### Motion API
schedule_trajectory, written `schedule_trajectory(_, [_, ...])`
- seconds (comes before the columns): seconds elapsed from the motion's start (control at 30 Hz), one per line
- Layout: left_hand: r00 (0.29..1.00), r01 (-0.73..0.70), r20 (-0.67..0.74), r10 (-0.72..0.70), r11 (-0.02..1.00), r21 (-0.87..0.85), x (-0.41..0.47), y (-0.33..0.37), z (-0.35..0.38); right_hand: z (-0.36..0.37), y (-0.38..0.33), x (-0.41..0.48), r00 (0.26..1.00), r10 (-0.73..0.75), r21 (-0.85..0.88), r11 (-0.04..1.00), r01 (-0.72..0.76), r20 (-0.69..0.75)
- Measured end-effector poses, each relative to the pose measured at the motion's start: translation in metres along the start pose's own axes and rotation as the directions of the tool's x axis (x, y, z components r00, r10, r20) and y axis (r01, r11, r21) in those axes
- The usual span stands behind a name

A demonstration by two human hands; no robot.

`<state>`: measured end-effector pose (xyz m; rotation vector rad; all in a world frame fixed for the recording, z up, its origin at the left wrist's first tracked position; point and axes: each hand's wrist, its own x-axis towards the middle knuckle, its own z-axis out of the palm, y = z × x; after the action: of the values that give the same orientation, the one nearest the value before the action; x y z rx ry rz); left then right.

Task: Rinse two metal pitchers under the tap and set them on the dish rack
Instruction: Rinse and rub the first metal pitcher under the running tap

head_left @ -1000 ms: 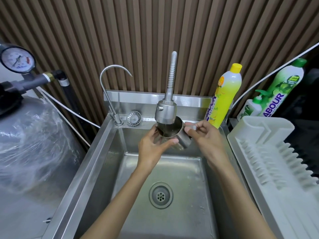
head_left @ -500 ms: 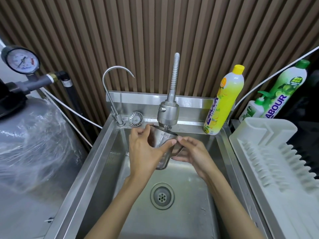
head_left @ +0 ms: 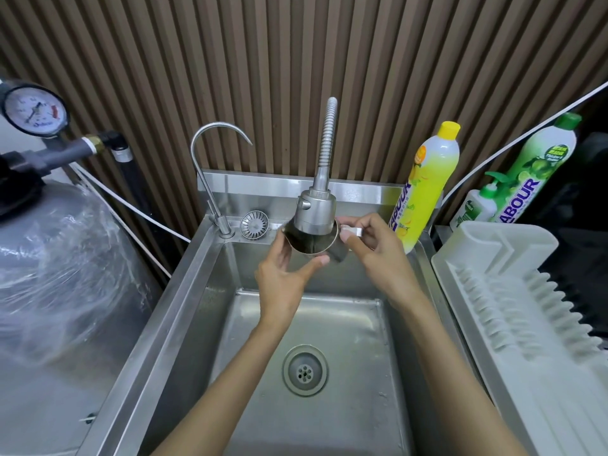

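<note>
A small metal pitcher is held just under the spray head of the flexible tap, its mouth tilted toward me. My left hand cups its body from the left and below, thumb along the rim. My right hand pinches the pitcher's handle at the right side. The tap head hides part of the pitcher's rim. I see no second pitcher. The white dish rack lies to the right of the sink with nothing on it.
The steel sink has a drain in the basin middle. A thin gooseneck tap and a strainer sit at the back left. A yellow soap bottle and green bottles stand at the back right. A wrapped tank stands left.
The pitcher dropped lower and tipped over the basin half a second ago; now both hands have lifted it back up under the tap head.
</note>
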<state>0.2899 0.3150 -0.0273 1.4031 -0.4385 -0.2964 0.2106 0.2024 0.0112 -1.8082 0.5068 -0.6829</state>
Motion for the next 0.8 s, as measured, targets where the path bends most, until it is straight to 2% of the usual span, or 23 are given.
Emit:
schedule_trajectory(0.07, [0.991,-0.122,-0.041,0.127,0.987,0.105,0.000,0.002,-0.006,0.005,0.010,0.006,0.996,0.045,0.070,0.996,-0.050,0.081])
schedule_trajectory(0.13, [0.974,-0.215,-0.014,0.225,0.945,0.248,-0.001,0.007,-0.012,0.012,0.022,0.006,0.982,0.113,0.175,0.975,-0.139,0.154])
schedule_trajectory(0.23, [0.955,-0.280,0.036,0.295,0.851,0.445,-0.003,0.020,-0.017,0.022,0.032,-0.006,0.949,0.223,0.360,0.886,-0.293,0.225])
schedule_trajectory(0.3, [0.959,-0.261,0.061,0.277,0.779,0.571,-0.003,0.029,-0.019,0.024,0.033,-0.014,0.935,0.266,0.352,0.873,-0.337,0.234])
schedule_trajectory(0.4, [0.982,-0.173,0.071,0.173,0.695,0.698,0.001,0.034,-0.020,0.018,0.030,-0.020,0.929,0.318,0.252,0.898,-0.360,0.191])
schedule_trajectory(0.53, [0.994,-0.004,0.093,-0.063,0.809,0.588,0.003,0.031,-0.022,-0.002,0.013,-0.016,0.943,0.323,-0.002,0.946,-0.324,0.078])
schedule_trajectory(0.63, [0.957,0.145,0.186,-0.223,0.923,0.356,0.004,0.019,-0.020,-0.013,0.000,-0.013,0.979,0.201,-0.330,0.924,-0.194,-0.013])
schedule_trajectory(0.73, [0.932,0.208,0.272,-0.239,0.968,0.140,0.003,0.003,-0.014,-0.016,-0.013,-0.015,0.997,0.073,-0.618,0.783,-0.071,-0.022])
schedule_trajectory(0.8, [0.941,0.186,0.280,-0.189,0.982,0.038,0.002,-0.002,-0.009,-0.015,-0.015,-0.016,0.999,0.035,-0.642,0.766,-0.045,-0.029])
